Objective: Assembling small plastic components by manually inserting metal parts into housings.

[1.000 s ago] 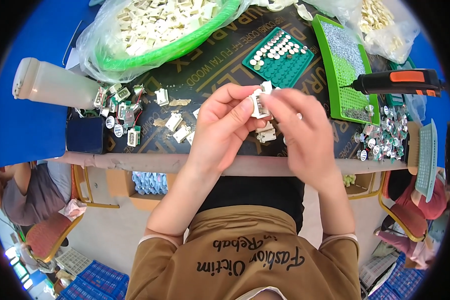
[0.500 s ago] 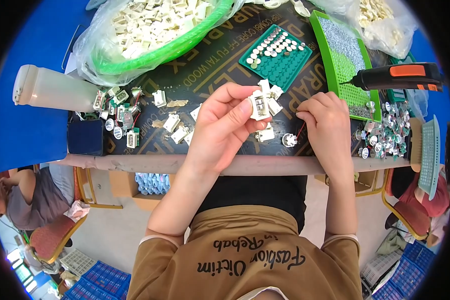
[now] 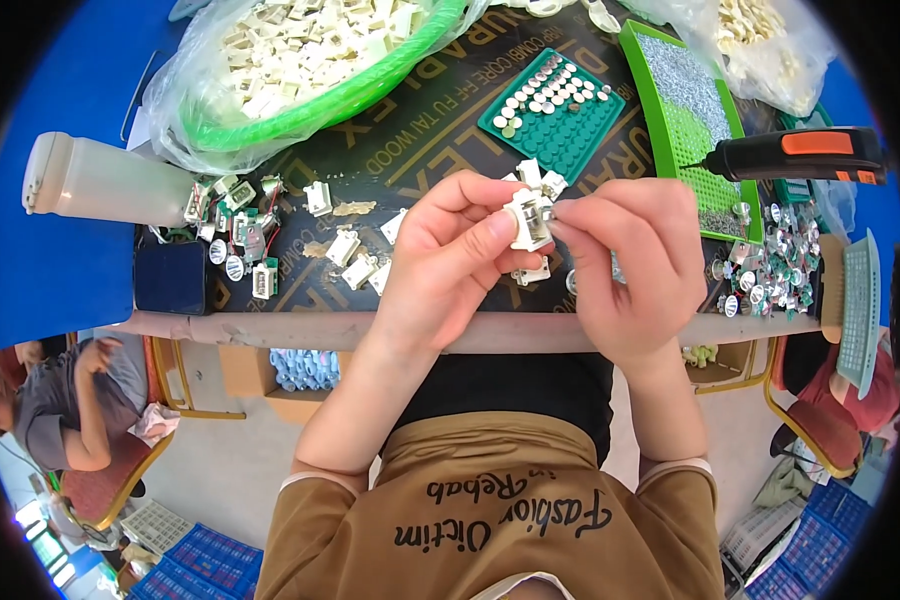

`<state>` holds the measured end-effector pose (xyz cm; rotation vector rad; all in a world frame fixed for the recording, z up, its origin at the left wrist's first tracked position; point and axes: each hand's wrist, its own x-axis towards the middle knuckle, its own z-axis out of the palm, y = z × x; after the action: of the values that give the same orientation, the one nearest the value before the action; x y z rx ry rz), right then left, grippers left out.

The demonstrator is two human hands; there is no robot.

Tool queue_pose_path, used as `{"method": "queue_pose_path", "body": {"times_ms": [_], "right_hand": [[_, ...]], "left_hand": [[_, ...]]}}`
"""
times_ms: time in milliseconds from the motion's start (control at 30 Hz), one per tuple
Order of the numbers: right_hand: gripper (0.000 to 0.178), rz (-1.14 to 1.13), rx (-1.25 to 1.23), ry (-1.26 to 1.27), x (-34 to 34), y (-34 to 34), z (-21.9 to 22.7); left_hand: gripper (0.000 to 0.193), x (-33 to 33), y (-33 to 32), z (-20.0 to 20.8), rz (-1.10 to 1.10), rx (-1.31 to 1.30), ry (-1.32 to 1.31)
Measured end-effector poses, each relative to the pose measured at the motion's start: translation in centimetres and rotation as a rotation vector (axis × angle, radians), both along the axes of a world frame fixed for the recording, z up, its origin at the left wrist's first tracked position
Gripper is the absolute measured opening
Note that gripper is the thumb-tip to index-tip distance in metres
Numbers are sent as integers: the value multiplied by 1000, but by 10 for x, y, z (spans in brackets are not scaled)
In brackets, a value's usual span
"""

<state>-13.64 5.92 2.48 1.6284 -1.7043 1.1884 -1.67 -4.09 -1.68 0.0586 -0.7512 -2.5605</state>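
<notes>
My left hand grips a small white plastic housing between thumb and fingers, holding it above the table edge with its hollow side showing. My right hand is closed in a pinch at the housing's right side; whatever its fingertips hold is too small and covered to name. More white housings lie loose left of my left hand, and others sit just behind and under the held one. A round LED piece is mostly hidden by my right hand.
A teal tray holds silver button cells. Beyond it is a green tray of small metal parts, with an electric screwdriver beside it. A green-rimmed basket of housings stands back left. Wired LED assemblies are heaped at right.
My right hand has left the table by the round LED piece and come left and up to the housing. My left hand keeps its hold, with the housing slightly turned.
</notes>
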Motion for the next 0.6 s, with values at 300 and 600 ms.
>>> {"method": "queue_pose_path", "body": {"times_ms": [300,600], "right_hand": [[18,28,6,92,1,-2,-3],[11,151,287,-228,-7,-2,14]], "left_hand": [[17,2,0,-1,22,2,-18],[16,2,4,5,150,-156,-155]]}}
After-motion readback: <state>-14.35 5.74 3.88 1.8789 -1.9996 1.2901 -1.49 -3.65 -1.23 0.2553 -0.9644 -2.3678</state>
